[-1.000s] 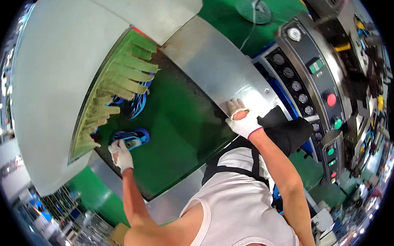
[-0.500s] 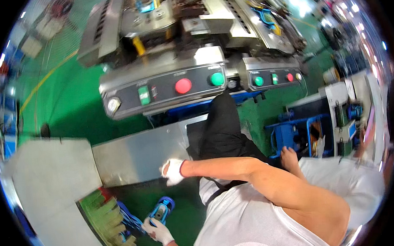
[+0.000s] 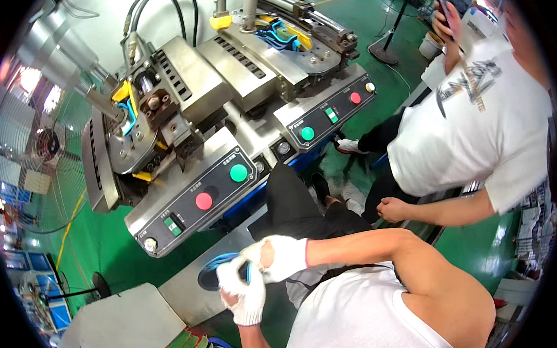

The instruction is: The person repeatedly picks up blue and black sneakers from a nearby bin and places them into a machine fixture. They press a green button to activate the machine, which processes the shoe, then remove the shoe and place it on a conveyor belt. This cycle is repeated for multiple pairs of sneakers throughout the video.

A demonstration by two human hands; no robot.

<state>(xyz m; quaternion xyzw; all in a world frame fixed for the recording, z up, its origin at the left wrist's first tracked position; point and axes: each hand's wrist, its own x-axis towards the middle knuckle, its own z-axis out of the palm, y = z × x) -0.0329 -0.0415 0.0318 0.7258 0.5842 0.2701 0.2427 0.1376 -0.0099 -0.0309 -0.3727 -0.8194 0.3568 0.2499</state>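
My left hand (image 3: 243, 292), in a white glove, is closed on a blue-and-black shoe-shaped piece (image 3: 215, 271) with blue straps. The piece is over a metal ledge (image 3: 184, 294). From the right, my gloved right hand (image 3: 276, 258) meets the left at the piece's near end, its fingers curled onto it. The gloves cover part of the piece, so its full shape is hidden.
Ahead stands a two-station metal machine with a left control panel (image 3: 196, 201) and a right control panel (image 3: 328, 114). Blue strapped pieces (image 3: 280, 36) sit on its right station. A person in a white shirt (image 3: 473, 124) is at the right, holding a phone (image 3: 448, 14).
My left hand has lifted the blue piece from the lower left to over the ledge. My right hand, empty before, has joined it. The view has turned, bringing a co-worker into sight.
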